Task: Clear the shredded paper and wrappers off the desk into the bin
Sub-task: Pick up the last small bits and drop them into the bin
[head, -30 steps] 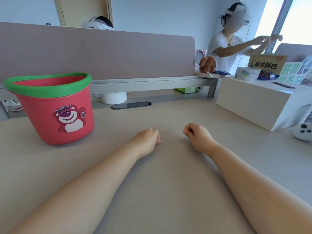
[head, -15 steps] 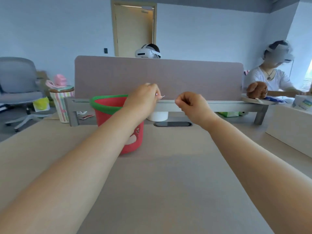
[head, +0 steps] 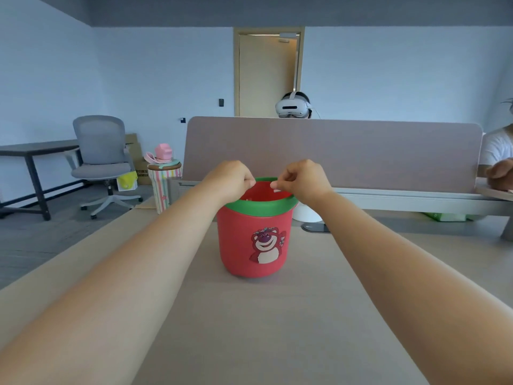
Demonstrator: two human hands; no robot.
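Upright red bin on desk

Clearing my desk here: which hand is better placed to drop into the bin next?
The right hand, probably: a pale scrap shows at its fingertips, over the open bin; the left hand hides its load.

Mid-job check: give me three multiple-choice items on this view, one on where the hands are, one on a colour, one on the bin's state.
1. Where are the left hand and right hand? A hanging at the person's sides; B above the mouth of the bin; C clasped together.
2. What colour is the bin's rim? A green; B blue; C yellow.
3. How does the bin stand? A on its side; B upside down; C upright, uncovered.
Answers: B, both hands hang apart over the opening; A, a green band tops the red wall; C, its base sits on the desk and its inside shows.
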